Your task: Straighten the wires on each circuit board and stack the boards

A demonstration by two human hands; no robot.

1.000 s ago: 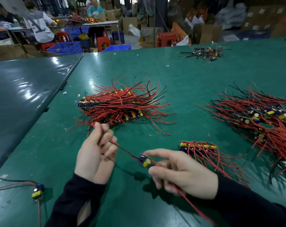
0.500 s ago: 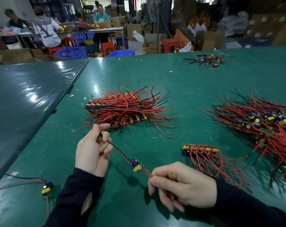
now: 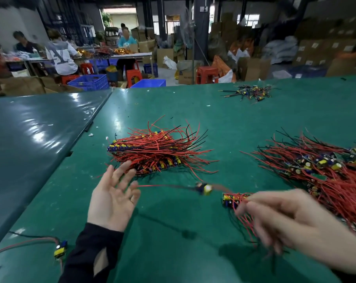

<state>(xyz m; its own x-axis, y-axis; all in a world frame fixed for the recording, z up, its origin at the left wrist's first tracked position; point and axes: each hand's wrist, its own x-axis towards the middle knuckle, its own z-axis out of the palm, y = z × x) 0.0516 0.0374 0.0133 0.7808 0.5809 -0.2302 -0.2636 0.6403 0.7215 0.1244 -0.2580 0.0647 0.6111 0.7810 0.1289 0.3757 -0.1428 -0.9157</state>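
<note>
A small circuit board (image 3: pixel 204 188) with a yellow capacitor hangs blurred in the air between my hands. Its red wire stretches left, ending close to my left fingertips. My left hand (image 3: pixel 113 198) is open with fingers spread and holds nothing. My right hand (image 3: pixel 291 223) is blurred and pinches the board's other wires. Just below and in front of that hand lies a short stack of boards (image 3: pixel 232 199) with red wires trailing toward me. A larger tidy stack (image 3: pixel 150 154) sits beyond my left hand.
A tangled pile of boards (image 3: pixel 324 172) with red and black wires covers the right of the green table (image 3: pixel 193 119). A small pile (image 3: pixel 250 92) lies at the far edge. One loose board (image 3: pixel 60 249) rests near my left sleeve. People work at tables behind.
My left hand has let go of the red wire and opened. My right hand has swung the board rightward, toward the short stack.
</note>
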